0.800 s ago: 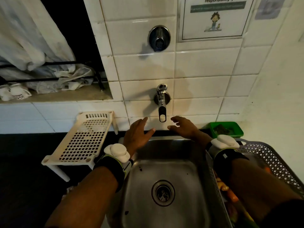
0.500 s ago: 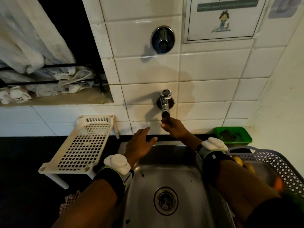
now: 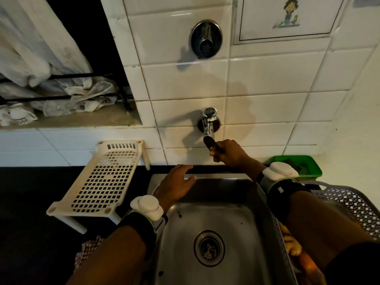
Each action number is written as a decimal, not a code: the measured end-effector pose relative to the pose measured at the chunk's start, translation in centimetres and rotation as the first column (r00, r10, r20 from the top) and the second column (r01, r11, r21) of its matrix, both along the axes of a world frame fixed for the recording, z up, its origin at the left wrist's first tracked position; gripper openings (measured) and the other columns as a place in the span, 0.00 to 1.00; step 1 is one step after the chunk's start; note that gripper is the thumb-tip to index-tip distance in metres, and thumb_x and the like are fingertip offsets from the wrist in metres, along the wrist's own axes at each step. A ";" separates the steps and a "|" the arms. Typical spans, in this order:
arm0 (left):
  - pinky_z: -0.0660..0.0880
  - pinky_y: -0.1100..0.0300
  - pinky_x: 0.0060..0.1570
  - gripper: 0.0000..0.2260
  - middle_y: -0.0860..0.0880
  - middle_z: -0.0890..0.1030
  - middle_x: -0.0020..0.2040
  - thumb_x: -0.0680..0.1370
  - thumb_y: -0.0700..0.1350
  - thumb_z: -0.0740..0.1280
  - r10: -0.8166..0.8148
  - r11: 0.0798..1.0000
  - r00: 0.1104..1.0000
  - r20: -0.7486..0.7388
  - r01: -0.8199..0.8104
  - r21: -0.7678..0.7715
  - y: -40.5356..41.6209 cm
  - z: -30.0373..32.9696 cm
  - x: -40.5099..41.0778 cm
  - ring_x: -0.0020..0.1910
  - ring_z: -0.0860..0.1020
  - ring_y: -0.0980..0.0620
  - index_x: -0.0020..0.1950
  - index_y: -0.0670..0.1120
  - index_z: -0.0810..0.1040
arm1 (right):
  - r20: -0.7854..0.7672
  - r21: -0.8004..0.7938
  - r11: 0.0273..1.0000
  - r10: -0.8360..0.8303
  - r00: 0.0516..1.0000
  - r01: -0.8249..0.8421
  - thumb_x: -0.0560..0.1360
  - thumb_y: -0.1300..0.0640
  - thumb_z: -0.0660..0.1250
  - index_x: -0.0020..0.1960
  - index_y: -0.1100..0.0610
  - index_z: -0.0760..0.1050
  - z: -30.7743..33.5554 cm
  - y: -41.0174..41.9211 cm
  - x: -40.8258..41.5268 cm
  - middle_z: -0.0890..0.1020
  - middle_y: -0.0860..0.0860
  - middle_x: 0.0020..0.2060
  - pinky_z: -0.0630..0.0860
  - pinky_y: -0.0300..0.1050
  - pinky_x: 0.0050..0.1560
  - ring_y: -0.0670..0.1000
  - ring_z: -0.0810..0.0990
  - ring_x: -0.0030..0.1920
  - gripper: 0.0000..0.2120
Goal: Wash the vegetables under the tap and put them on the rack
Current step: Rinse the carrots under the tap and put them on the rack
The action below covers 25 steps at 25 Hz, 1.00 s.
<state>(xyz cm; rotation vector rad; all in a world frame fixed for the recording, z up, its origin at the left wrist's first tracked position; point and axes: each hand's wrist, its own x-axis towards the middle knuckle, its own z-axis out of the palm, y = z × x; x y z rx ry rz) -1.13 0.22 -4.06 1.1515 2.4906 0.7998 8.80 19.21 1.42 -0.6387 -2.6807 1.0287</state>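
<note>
A chrome tap sticks out of the white tiled wall above a steel sink. My right hand grips the tap's lever end, fingers curled round it. No water runs. My left hand rests with straight fingers on the sink's back left rim. A cream plastic rack stands on the dark counter left of the sink, with nothing on it. Yellow and orange vegetables lie in a grey plastic basket on the right, mostly hidden by my right forearm.
A green tub sits against the wall behind the basket. A checked cloth lies on the counter by my left forearm. White cloths fill a wall recess at upper left. A round chrome fitting is set higher on the wall.
My right hand rose from beside the tap and closed round its lever end. My left hand sank a little onto the sink rim. The view moved closer to the wall.
</note>
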 end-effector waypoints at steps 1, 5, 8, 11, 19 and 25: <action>0.69 0.55 0.66 0.22 0.51 0.70 0.70 0.78 0.55 0.64 -0.006 1.000 1.000 -0.003 0.006 0.001 0.0 0.1 0.1 0.68 0.69 0.51 0.71 0.52 0.67 | 0.010 0.011 1.000 0.005 1.000 -0.005 0.77 0.54 0.66 0.44 0.55 0.77 0.1 0.0 0.0 0.83 0.51 0.37 0.75 0.45 0.50 0.51 0.82 0.40 0.06; 0.68 0.55 0.67 0.22 0.51 0.69 0.71 0.78 0.54 0.64 -0.010 1.000 1.000 -0.005 0.010 -0.007 -0.1 0.3 0.5 0.69 0.68 0.51 0.72 0.52 0.67 | 0.035 0.034 0.999 0.005 0.999 -0.006 0.77 0.53 0.66 0.43 0.54 0.77 0.3 0.1 0.0 0.83 0.52 0.37 0.75 0.46 0.50 0.51 0.82 0.40 0.06; 0.67 0.57 0.66 0.22 0.51 0.69 0.71 0.78 0.54 0.64 -0.007 1.000 1.000 -0.022 0.007 -0.015 -0.2 0.3 0.6 0.69 0.69 0.52 0.71 0.53 0.67 | 0.078 0.064 0.998 0.013 0.997 -0.018 0.77 0.54 0.66 0.42 0.54 0.76 0.8 0.4 0.1 0.84 0.52 0.38 0.74 0.44 0.48 0.50 0.81 0.39 0.06; 0.69 0.55 0.66 0.22 0.51 0.70 0.70 0.78 0.54 0.64 0.006 1.000 1.000 -0.025 -0.006 -0.019 -0.4 0.2 0.3 0.68 0.69 0.52 0.71 0.53 0.68 | 0.097 0.074 0.997 0.017 0.995 -0.024 0.77 0.55 0.66 0.43 0.53 0.76 1.2 0.3 0.2 0.83 0.51 0.38 0.73 0.43 0.47 0.48 0.79 0.37 0.05; 0.69 0.65 0.53 0.14 0.52 0.80 0.59 0.79 0.54 0.62 -0.156 0.983 0.982 -0.110 0.143 -0.117 -2.0 -1.5 2.9 0.55 0.77 0.54 0.62 0.52 0.77 | 0.056 -0.008 0.995 -0.094 0.994 0.095 0.76 0.49 0.66 0.60 0.56 0.75 -0.9 -0.8 2.4 0.82 0.52 0.49 0.75 0.50 0.57 0.52 0.79 0.51 0.16; 0.78 0.61 0.48 0.09 0.53 0.83 0.48 0.78 0.52 0.64 -0.426 0.890 0.903 -0.063 0.405 -0.211 -3.8 -2.9 6.7 0.44 0.79 0.59 0.53 0.52 0.82 | 0.139 0.112 0.982 -0.170 0.976 0.155 0.76 0.48 0.65 0.60 0.54 0.77 -3.0 0.5 13.2 0.82 0.52 0.54 0.74 0.45 0.54 0.52 0.79 0.54 0.16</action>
